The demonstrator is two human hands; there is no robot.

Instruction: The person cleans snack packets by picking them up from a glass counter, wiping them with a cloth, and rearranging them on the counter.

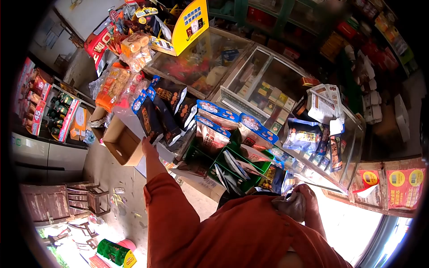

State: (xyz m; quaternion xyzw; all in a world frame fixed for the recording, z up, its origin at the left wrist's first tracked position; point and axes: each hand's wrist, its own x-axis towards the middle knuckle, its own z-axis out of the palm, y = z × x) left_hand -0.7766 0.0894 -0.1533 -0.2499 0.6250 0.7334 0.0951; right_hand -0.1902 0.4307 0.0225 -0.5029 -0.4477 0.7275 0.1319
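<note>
My left hand (147, 146) reaches out between an open cardboard box (122, 142) and several dark snack bags (153, 118). It is at the box's right edge, close to the lowest dark bag. Its fingers are small and partly hidden, so I cannot make out whether they grip anything. Close to my body, my right hand (308, 198) is closed around a crumpled grey-brown cloth (290, 205). A green divided basket (230, 166) stands in front of me with upright snack bags in it. Blue-topped bags (216, 114) stand behind and in the basket.
A glass display counter (268, 85) runs beyond the bags, with newspaper (325, 103) and blue bags (304, 134) on it. Bread packs (114, 85) and a yellow sign (191, 26) stand at the far left. A wooden chair (87, 199) is on the floor at left.
</note>
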